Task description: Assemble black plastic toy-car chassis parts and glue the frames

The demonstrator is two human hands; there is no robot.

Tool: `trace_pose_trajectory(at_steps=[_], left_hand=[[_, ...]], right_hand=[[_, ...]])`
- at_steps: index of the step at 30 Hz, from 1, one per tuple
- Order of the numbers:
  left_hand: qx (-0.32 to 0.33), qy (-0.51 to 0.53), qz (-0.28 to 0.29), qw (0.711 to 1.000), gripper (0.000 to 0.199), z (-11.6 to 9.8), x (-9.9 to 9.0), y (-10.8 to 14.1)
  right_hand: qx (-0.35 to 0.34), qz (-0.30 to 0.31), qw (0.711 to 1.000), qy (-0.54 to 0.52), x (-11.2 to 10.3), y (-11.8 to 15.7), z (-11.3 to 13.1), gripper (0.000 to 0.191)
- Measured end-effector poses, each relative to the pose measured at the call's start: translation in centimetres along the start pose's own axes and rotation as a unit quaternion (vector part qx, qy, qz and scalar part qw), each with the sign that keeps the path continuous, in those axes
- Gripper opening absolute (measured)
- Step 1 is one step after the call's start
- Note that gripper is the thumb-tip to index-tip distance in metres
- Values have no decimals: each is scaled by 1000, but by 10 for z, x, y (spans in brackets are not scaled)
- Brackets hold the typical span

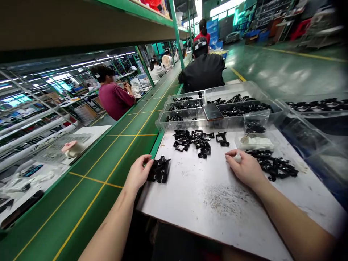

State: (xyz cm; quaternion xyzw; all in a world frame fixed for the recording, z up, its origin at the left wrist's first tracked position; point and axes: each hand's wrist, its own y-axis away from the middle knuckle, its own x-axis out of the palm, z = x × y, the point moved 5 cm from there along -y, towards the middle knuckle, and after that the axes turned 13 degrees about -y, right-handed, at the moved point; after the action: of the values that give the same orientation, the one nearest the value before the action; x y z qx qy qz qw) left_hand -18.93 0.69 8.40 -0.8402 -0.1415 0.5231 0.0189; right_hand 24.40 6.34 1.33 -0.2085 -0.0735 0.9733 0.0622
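Observation:
My left hand (pixel 140 171) is closed on the edge of a black plastic part (pixel 160 170) at the left edge of the white work board. Over the right half of the board, my right hand (pixel 246 166) has its fingers curled together. A small whitish thing (pixel 237 157) shows at its thumb; whether it is held or worn there is unclear. Between the hands and farther back lies a loose pile of black plastic parts (pixel 191 140), with a single black frame-shaped part (pixel 223 139) apart from it. Beside my right hand is another heap of black parts (pixel 280 166).
Clear divided trays (pixel 187 125) of black parts line the back, with a phone (pixel 212 111) on their rim. A small clear box (pixel 257 142) holds whitish material. A green conveyor belt (pixel 114 159) runs along the left. Co-workers sit ahead (pixel 202 70) and across the belt.

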Motion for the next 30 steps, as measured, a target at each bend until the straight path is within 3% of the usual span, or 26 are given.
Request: trace_pose_trajectory(at_steps=[2,5,8,11,14,17,22,26,30], left_hand=[[30,-20,-2,999,34,-22,-6,-10],[116,-34,28,992,32,-82,3,-26],[225,-46,108,967,20,-153,45,-31],[251,-79,138,955,15,-194,97,-28],[236,-97,129,958,31,-198,138,-22],[214,-83,112,967,33,-181,157,-20],[207,-11,108,972,14,-160,150,-13],[179,25,110,977,15,-159,147,-7],[145,31,107,983,50,-170,160,-10]], right_hand=[[-3,5,1000,-5,1,0,0,31],[-9,14,1000,-13,2,1,1,32],[-19,19,999,-24,3,1,2,33],[-31,25,999,-31,3,2,5,34],[-34,31,998,-32,5,3,7,33],[-28,32,999,-32,6,4,9,31],[-16,31,999,-37,6,3,9,29],[-13,28,999,-40,7,1,6,29],[-22,28,999,-38,8,1,4,28]])
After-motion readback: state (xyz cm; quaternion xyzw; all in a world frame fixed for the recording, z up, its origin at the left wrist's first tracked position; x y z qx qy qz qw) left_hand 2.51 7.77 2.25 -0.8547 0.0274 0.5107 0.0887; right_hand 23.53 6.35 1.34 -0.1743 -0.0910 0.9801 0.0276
